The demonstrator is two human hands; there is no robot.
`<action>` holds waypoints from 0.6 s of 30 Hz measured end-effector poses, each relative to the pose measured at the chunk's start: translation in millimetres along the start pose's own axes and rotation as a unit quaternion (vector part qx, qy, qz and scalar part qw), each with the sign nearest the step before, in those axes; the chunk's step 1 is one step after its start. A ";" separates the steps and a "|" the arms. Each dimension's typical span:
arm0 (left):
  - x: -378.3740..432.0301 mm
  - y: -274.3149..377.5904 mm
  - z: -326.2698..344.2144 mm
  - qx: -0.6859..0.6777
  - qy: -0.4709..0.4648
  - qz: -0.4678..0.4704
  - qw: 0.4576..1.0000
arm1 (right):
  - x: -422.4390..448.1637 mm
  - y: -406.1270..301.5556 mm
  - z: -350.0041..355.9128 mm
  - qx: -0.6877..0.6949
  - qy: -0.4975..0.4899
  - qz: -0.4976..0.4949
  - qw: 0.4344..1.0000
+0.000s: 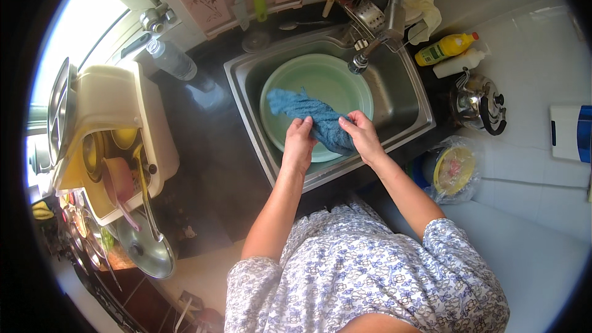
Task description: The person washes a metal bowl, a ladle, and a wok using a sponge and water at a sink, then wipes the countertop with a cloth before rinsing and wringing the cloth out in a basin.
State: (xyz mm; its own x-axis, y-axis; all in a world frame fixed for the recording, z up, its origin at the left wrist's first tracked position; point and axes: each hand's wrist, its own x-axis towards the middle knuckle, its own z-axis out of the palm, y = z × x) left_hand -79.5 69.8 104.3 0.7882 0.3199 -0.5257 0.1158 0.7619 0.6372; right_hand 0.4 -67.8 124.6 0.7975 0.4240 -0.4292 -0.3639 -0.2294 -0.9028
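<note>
A crumpled blue cloth point(319, 118) is stretched between my two hands, above a pale green plastic basin point(319, 67). My left hand point(299, 142) grips its middle, thumb on top. The end by my right hand point(363, 135) is pinched under that thumb. The cloth's loose end fans out over the basin's left side. The basin stands in a stainless steel sink point(391, 101) and looks to hold some water, though the level is hard to tell. Over the basin's upper right rim hangs the faucet head point(358, 63). My fingers are partly hidden behind the cloth.
Left on the dark counter point(208, 148) stand a clear plastic bottle point(173, 61) and a cream dish rack point(157, 125) with bowls and ladles. Right of the sink are a yellow bottle point(444, 49), a white bottle point(460, 63) and a steel kettle point(478, 101). A wire caddy point(370, 14) stands behind.
</note>
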 end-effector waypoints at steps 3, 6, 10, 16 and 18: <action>-12.0 11.3 11.4 -0.001 -0.029 0.012 1.000 | 9.1 7.4 -7.1 -0.128 0.065 -0.075 0.987; -20.0 27.3 15.2 0.084 -0.023 0.043 0.995 | 10.4 6.5 -5.9 -0.272 0.097 -0.172 0.942; -23.9 38.8 32.6 0.439 -0.118 0.245 0.856 | 6.3 10.8 5.2 0.023 0.014 0.013 1.000; -88.9 37.7 84.7 0.768 -0.331 0.276 0.473 | -31.3 -14.4 20.1 0.183 -0.129 0.125 0.967; -98.5 55.1 88.1 0.744 -0.370 0.268 0.487 | -40.1 -33.3 29.0 0.017 -0.117 -0.014 0.993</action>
State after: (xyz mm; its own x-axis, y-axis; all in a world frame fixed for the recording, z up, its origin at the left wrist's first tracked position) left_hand -97.6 30.7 240.9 0.8842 -0.4628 -0.0631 -0.3511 -0.7477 0.5636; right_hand -33.4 -51.7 171.0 0.6751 0.6235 -0.3943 -0.3621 -0.1855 -0.9135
